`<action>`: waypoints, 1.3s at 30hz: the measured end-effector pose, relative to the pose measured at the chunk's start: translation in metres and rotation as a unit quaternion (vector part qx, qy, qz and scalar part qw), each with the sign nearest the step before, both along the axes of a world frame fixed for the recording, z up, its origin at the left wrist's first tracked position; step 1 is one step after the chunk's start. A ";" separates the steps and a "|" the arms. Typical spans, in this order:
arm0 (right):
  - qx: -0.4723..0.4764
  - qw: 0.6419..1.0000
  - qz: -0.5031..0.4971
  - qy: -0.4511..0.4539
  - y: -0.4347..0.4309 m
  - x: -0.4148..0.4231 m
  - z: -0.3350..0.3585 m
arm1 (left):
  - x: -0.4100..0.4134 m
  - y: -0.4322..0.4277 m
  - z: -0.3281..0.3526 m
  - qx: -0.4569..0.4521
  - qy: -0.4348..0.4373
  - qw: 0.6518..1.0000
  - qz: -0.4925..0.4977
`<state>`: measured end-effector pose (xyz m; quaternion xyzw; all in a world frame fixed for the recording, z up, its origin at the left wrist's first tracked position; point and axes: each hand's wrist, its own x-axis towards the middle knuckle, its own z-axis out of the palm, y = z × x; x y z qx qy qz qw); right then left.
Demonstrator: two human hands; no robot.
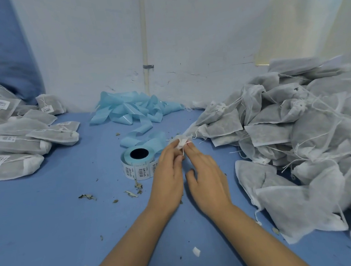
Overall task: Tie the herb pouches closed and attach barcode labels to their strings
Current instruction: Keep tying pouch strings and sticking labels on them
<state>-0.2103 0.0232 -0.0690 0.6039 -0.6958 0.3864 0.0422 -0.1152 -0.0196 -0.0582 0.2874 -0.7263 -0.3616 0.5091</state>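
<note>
Both hands meet at the gathered white neck (180,142) of a herb pouch (216,123) that lies at the left edge of the right pile. My left hand (167,176) pinches the bunched neck with thumb and fingertips. Beside it, my right hand (206,176) pinches the thin white drawstring, a short end of which hangs between the two hands. A roll of barcode labels (139,163) on blue backing stands just left of my left hand.
A large heap of untied grey pouches (298,143) with loose strings fills the right side. Labelled pouches (11,136) are stacked at the left. Used blue backing tape (134,111) lies crumpled by the white wall. Dried herb bits (131,193) are scattered on the blue table.
</note>
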 end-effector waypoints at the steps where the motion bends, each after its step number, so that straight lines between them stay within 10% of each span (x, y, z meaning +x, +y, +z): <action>1: -0.013 1.000 0.003 0.003 0.000 0.001 0.001 | 0.000 -0.001 0.000 -0.003 0.004 1.000 0.001; 20: -0.169 0.916 -0.039 -0.362 -0.002 -0.015 0.003 | -0.002 0.001 -0.013 -0.031 -0.215 0.976 -0.025; 26: -0.147 0.894 0.000 -0.424 -0.001 -0.015 0.008 | 0.000 -0.001 -0.010 0.047 -0.094 0.994 -0.018; 34: -0.096 0.967 0.018 -0.235 0.000 -0.007 0.005 | 0.003 -0.005 -0.009 0.100 0.027 0.994 0.030; 39: -0.110 0.929 -0.003 -0.354 -0.001 -0.009 0.007 | 0.002 -0.006 -0.008 0.108 0.015 0.994 0.030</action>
